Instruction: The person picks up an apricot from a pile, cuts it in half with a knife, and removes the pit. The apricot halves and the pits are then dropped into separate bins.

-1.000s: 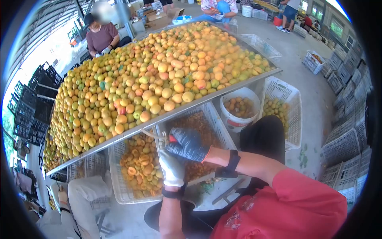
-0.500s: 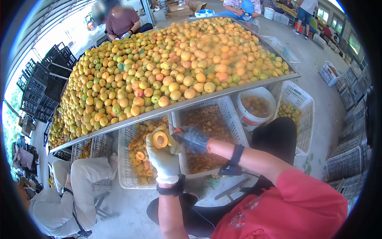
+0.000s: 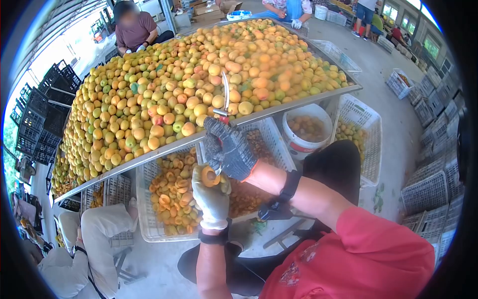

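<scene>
The moment is one of close handwork on a single fruit, over the crates at the near long edge of a broad metal-rimmed table (image 3: 149, 159). The left hand (image 3: 211, 202), in a whitish glove, has its fingers curled round an orange-fleshed, cut-open fruit (image 3: 209, 176), its open face turned up, with a brownish patch in the middle that looks like the stone. The right hand (image 3: 230, 149), in a dark grey knitted glove, is mostly closed around the red handle of a knife with a narrow, curved silver blade (image 3: 227, 94). The blade points up and away over the heaped whole yellow-orange fruit (image 3: 169, 89), while the lower dark fingertips reach down to the cut fruit; whether they grip the stone cannot be told.

The step in hand seems to be work at the fruit's opened centre with the fingers rather than the blade. Such a move calls for a steady but light left grip, so the soft flesh is not crushed, and for the blade to be kept turned away from the left fingers.

Below the near edge, a white slatted plastic crate (image 3: 142, 209) holds halved fruit, and another white plastic crate (image 3: 280, 142), just right of it, holds small brown pieces. A white round bucket (image 3: 297, 144) stands beyond, nearer the table's right corner.
</scene>
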The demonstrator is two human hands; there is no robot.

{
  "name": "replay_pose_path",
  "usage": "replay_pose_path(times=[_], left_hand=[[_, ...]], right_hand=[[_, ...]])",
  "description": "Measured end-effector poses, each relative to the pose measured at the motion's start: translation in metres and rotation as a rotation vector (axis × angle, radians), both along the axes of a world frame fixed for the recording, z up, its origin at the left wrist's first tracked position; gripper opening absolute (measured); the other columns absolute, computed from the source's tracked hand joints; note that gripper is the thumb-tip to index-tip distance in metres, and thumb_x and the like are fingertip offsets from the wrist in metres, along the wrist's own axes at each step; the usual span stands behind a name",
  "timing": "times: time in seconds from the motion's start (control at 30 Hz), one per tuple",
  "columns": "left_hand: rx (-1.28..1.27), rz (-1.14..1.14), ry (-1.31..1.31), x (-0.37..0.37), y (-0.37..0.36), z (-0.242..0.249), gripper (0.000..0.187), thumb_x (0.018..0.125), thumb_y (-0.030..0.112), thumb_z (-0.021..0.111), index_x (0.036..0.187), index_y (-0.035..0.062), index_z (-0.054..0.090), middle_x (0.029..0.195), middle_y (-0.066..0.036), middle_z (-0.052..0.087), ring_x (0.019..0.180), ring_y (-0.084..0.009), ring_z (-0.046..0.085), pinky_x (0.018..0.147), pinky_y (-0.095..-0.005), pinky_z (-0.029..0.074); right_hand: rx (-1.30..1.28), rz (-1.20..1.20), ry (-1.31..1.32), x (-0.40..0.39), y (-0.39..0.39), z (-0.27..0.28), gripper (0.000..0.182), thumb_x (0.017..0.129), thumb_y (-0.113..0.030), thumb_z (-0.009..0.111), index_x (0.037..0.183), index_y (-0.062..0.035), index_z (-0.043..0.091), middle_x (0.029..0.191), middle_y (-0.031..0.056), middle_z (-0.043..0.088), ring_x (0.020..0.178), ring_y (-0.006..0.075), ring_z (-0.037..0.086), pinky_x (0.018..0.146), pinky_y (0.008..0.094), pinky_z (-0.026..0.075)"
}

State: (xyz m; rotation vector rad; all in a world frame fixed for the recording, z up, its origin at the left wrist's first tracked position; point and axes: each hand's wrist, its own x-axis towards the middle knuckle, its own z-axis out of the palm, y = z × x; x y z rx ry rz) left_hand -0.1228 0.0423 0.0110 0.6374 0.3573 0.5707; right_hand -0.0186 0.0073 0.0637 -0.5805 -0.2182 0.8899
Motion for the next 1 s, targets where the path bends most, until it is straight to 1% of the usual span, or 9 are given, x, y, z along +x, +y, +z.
replay_pose_path(times=[0.27,0.37,0.47,0.5,0.57,0.63,0.67,0.87,1.0], left_hand=[[-0.086,0.128,0.229,0.011,-0.016,-0.001,0.029,0.093,0.044,0.048,0.082,0.0178,0.053,0.069,0.003,0.055,0.051,-0.0084,0.046,0.046,-0.0215,0.035],[-0.075,0.115,0.151,0.008,-0.015,-0.002,0.026,0.093,0.042,0.049,0.081,0.0194,0.053,0.070,0.005,0.056,0.051,-0.0079,0.046,0.046,-0.0207,0.035],[-0.069,0.106,0.162,0.009,-0.013,-0.006,0.027,0.092,0.042,0.050,0.078,0.0197,0.052,0.069,0.006,0.055,0.051,-0.0069,0.046,0.045,-0.0198,0.034],[-0.100,0.153,0.215,0.013,-0.015,-0.002,0.027,0.092,0.042,0.050,0.076,0.0198,0.050,0.068,0.006,0.054,0.050,-0.0065,0.045,0.045,-0.0191,0.033],[-0.130,0.198,0.273,0.016,-0.016,-0.001,0.028,0.092,0.042,0.050,0.075,0.0199,0.048,0.066,0.006,0.053,0.049,-0.0060,0.044,0.045,-0.0185,0.032],[-0.120,0.151,0.224,0.015,-0.014,-0.004,0.027,0.097,0.036,0.044,0.102,0.0103,0.053,0.072,0.005,0.043,0.058,-0.0054,0.042,0.050,-0.0211,0.034],[-0.121,0.149,0.226,0.014,-0.011,-0.007,0.027,0.097,0.036,0.044,0.102,0.0103,0.053,0.072,0.005,0.043,0.058,-0.0054,0.042,0.050,-0.0211,0.034],[0.500,0.171,0.285,0.018,-0.017,-0.008,0.029,0.097,0.036,0.049,0.082,0.0107,0.050,0.076,0.005,0.046,0.062,-0.0052,0.039,0.056,-0.0194,0.034],[0.732,0.198,0.435,0.022,-0.018,-0.018,0.034,0.097,0.036,0.047,0.087,0.0038,0.053,0.070,0.002,0.047,0.061,-0.0086,0.042,0.051,-0.0240,0.034]], right_hand=[[-0.213,-0.363,-0.388,-0.012,0.001,-0.005,0.014,0.087,-0.022,0.067,0.085,-0.0090,0.062,0.056,-0.0061,0.047,0.041,0.0033,0.038,0.037,0.0224,0.027],[0.107,0.043,0.200,0.007,-0.002,-0.020,0.024,0.090,-0.027,0.062,0.070,-0.0178,0.051,0.050,-0.0060,0.038,0.039,0.0076,0.037,0.036,0.0264,0.029],[0.102,0.054,0.222,0.011,-0.002,-0.028,0.035,0.094,-0.032,0.054,0.065,-0.0159,0.046,0.049,-0.0036,0.036,0.036,0.0122,0.038,0.034,0.0289,0.031],[0.059,-0.006,0.321,0.010,0.003,-0.028,0.038,0.090,-0.034,0.060,0.063,-0.0191,0.039,0.046,-0.0052,0.031,0.033,0.0125,0.028,0.032,0.0304,0.022],[0.030,-0.011,0.327,0.009,0.004,-0.025,0.037,0.091,-0.033,0.059,0.062,-0.0192,0.040,0.046,-0.0052,0.031,0.033,0.0126,0.029,0.032,0.0297,0.023],[0.005,-0.016,0.332,0.006,0.005,-0.020,0.037,0.091,-0.033,0.059,0.062,-0.0194,0.041,0.046,-0.0052,0.032,0.033,0.0126,0.030,0.032,0.0291,0.023],[-0.071,-0.068,0.242,0.002,0.003,-0.014,0.036,0.091,-0.032,0.059,0.062,-0.0195,0.042,0.046,-0.0052,0.031,0.033,0.0128,0.030,0.032,0.0285,0.024],[0.097,0.041,0.368,0.026,-0.004,-0.047,0.042,0.094,-0.035,0.053,0.058,-0.0181,0.042,0.049,-0.0021,0.034,0.035,0.0145,0.033,0.032,0.0276,0.026],[0.064,0.011,0.257,0.030,-0.016,-0.051,0.034,0.094,-0.033,0.054,0.065,-0.0157,0.046,0.049,-0.0018,0.034,0.037,0.0140,0.034,0.034,0.0272,0.027]])
